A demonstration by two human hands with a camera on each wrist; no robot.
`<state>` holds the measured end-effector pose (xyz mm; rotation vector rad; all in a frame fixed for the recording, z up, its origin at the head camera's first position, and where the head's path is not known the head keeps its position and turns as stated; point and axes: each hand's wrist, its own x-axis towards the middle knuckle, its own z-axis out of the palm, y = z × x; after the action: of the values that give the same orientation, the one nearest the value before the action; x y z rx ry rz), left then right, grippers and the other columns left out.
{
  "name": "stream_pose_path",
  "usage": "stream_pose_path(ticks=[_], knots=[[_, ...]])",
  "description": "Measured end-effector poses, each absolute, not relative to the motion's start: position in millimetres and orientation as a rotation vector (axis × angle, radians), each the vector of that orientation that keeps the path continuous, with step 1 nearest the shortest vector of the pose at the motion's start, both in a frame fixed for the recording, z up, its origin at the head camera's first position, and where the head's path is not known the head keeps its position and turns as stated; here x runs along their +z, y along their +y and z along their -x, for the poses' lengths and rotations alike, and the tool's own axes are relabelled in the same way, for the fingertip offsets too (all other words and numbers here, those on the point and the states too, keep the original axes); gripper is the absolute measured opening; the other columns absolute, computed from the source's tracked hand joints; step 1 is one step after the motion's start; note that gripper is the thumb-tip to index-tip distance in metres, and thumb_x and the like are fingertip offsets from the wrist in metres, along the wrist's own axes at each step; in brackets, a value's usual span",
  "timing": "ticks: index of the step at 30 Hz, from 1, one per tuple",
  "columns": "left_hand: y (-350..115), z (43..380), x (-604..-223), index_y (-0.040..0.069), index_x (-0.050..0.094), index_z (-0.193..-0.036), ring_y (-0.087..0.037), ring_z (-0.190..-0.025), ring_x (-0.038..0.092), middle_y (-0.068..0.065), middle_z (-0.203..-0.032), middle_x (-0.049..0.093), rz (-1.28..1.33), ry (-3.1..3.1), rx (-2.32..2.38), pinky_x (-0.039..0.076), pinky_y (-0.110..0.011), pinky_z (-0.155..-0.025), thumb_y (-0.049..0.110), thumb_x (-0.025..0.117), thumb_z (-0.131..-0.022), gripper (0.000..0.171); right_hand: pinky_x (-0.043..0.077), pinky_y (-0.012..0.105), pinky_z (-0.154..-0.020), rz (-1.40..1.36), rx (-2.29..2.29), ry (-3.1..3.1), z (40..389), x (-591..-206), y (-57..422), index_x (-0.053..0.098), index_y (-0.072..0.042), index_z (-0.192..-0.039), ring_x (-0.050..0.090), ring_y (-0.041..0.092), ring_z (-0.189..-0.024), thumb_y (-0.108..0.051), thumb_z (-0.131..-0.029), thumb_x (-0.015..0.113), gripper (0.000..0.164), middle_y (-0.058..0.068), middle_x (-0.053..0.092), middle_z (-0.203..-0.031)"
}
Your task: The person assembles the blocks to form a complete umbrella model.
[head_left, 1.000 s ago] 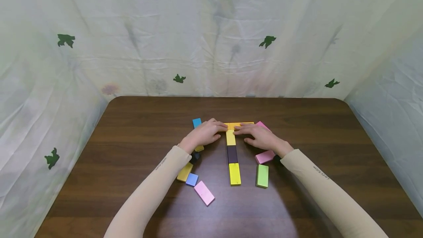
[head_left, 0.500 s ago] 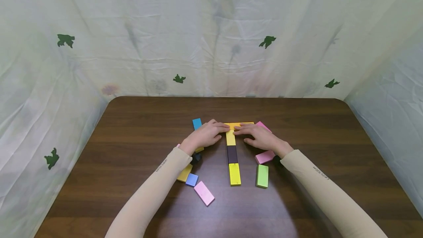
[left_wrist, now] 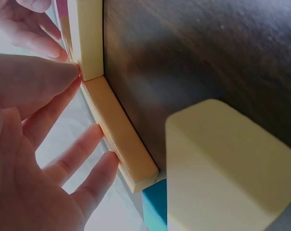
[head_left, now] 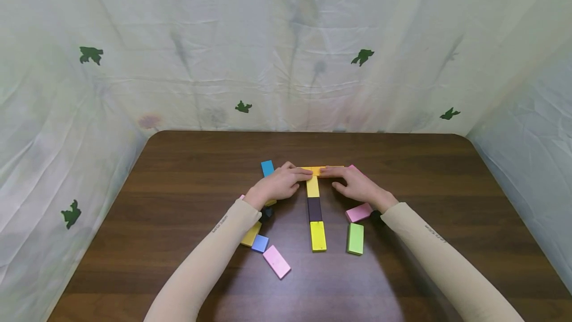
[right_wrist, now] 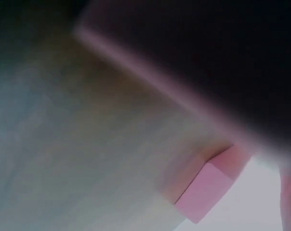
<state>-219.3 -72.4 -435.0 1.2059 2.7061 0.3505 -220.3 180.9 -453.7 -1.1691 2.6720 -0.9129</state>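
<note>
And the left grip (head_left: 280, 184) lies unclasped, its wrist view revealing what the head view hides: straight fingertips against the long outer side of an orange block (left_wrist: 119, 127), a teal block (left_wrist: 155, 204) near its end! Across from it, the right grip (head_left: 355, 186), fingers extended, touches the orange row. From between both grips towards the person, the head view alone gives the full line: pale yellow block (head_left: 313, 187), dark block (head_left: 315, 209), bright yellow block (head_left: 318, 236). Right wrist view? Mostly blur, plus a pink block (right_wrist: 205, 192).

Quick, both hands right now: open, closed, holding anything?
Left hand: open, touching the orange blocks, not gripping them.
Right hand: open, laid over the orange blocks; no grip visible.
</note>
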Motion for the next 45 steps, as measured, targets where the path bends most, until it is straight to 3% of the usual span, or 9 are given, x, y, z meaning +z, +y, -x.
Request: stream_pose_path(ticks=[23, 29, 45], knots=[[-69.2, 217.3, -434.0, 0.014, 0.054, -0.138, -0.031, -0.116, 0.044, 0.0, -0.141, 0.049, -1.134, 2.711, 0.32, 0.039, -0.042, -0.095, 0.005, 0.048, -0.097, 0.042, 0.041, 0.045, -0.098, 1.001, -0.943, 2.768, 224.0, -449.2, 198.7, 0.061, -0.001, -0.126, 0.051, 0.03, -0.122, 0.001, -0.088, 0.061, 0.038, 0.014, 0.058, -0.13], [-68.7, 215.3, -434.7, 0.011, 0.054, -0.137, -0.034, -0.117, 0.044, -0.003, -0.14, 0.05, -1.157, 2.717, 0.348, 0.038, -0.042, -0.097, 0.002, 0.048, -0.096, 0.042, 0.039, 0.049, -0.1, 0.89, -0.903, 2.808, 222.5, -447.1, 210.2, 0.059, 0.0, -0.128, 0.051, 0.032, -0.121, 0.001, -0.088, 0.061, 0.04, 0.016, 0.057, -0.13], [-68.2, 211.1, -433.3, 0.003, 0.055, -0.135, -0.036, -0.118, 0.044, -0.008, -0.138, 0.052, -1.223, 2.717, 0.41, 0.034, -0.041, -0.1, -0.001, 0.049, -0.094, 0.041, 0.046, 0.051, -0.089, 0.745, -0.818, 2.804, 216.7, -451.7, 232.0, 0.052, 0.0, -0.135, 0.052, 0.035, -0.11, -0.003, -0.087, 0.064, 0.05, 0.02, 0.053, -0.133]])
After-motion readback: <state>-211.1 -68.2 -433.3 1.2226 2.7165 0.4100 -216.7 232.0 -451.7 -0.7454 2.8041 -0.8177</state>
